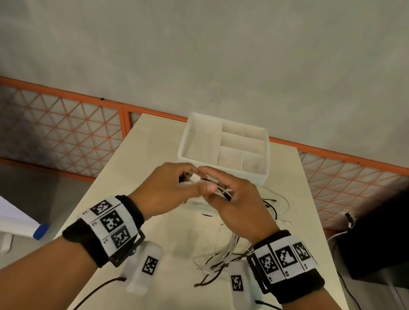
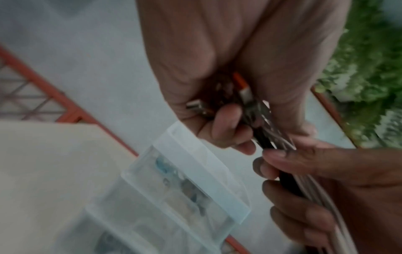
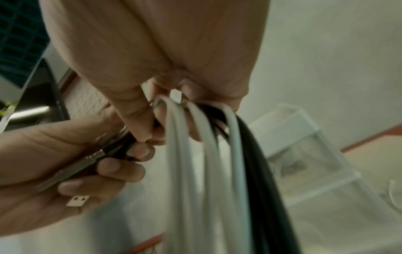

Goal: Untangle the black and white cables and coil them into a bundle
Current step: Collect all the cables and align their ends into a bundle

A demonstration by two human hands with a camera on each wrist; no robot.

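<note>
Both hands meet above the table (image 1: 146,154), just in front of a white organizer box. My left hand (image 1: 183,180) curls round the cables' plug ends, a white plug (image 1: 193,178) showing between its fingers; metal USB plugs (image 2: 243,96) lie in its palm. My right hand (image 1: 214,189) grips the gathered strands beside it. White cable loops (image 3: 185,163) and a black cable (image 3: 261,163) hang from the right fingers. Below the right wrist, tangled black and white cable (image 1: 223,256) trails onto the table. More loose cable (image 1: 277,206) lies to the right.
The white divided organizer box (image 1: 202,142) stands at the table's far end. Two white tagged units (image 1: 145,266) (image 1: 240,287) hang under my wrists. An orange lattice railing (image 1: 51,125) runs behind. A black case (image 1: 380,236) sits off the table's right edge.
</note>
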